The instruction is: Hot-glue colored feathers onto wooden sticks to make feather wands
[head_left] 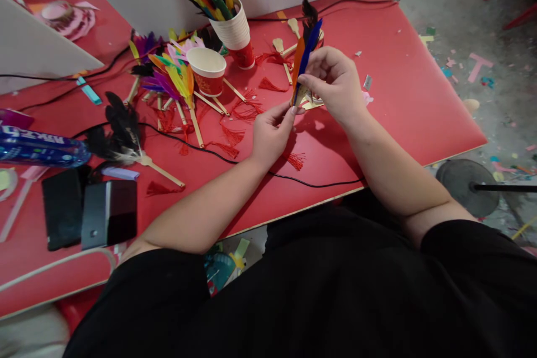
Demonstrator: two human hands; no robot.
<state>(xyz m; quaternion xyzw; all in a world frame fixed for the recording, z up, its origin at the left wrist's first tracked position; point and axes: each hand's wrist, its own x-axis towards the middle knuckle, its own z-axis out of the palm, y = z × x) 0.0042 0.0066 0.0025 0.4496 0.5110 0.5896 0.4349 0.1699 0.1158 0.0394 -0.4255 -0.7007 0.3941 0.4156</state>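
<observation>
Both my hands meet above the red table (403, 95) on a small bunch of feathers (305, 50), orange, blue and black, standing upright. My right hand (333, 81) pinches the base of the bunch from the right, fingers curled. My left hand (272, 134) pinches the same base from below left. A small wooden fan frame (312, 103) lies under my right hand. A red tassel (295, 160) lies on the table just below my left wrist.
Two paper cups stand behind: one empty (208, 70), one stacked and full of feathers (235, 28). Finished feather fans (176, 81), wooden sticks and red tassels (229, 134) litter the middle. A black cable (293, 179) crosses the table. Black boxes (90, 210) and a blue bottle (39, 148) sit left.
</observation>
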